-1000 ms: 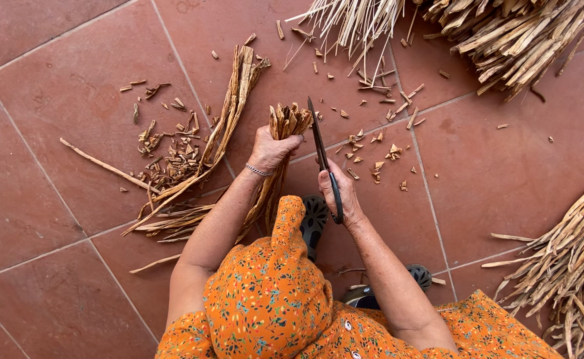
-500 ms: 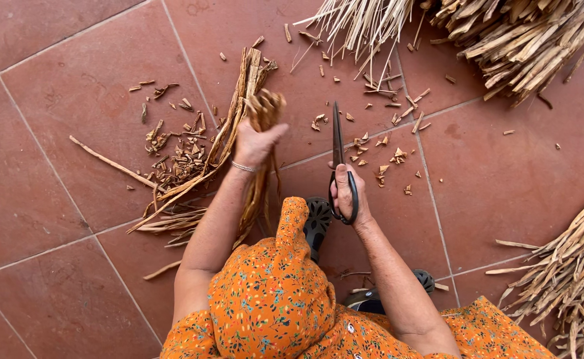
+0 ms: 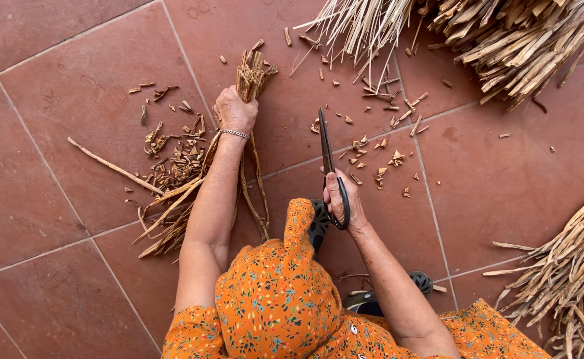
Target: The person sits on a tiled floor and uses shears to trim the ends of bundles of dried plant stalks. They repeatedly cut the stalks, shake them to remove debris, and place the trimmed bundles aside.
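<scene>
On red tiles | left hand (image 3: 234, 111) fisted round dry tan strip bundle (image 3: 252, 72), ends ragged | right hand (image 3: 340, 199) gripping shears (image 3: 326, 151)

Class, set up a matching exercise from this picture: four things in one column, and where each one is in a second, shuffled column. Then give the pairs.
Things:
1. bundle of brown dried plant strips
2. long dark metal scissors
3. silver bead bracelet
4. heap of pale straw stalks

Places:
A. on the left wrist
B. in the right hand
C. top right of the floor
D. in the left hand

Pairs: 1-D, 2-B, 3-A, 4-C
</scene>
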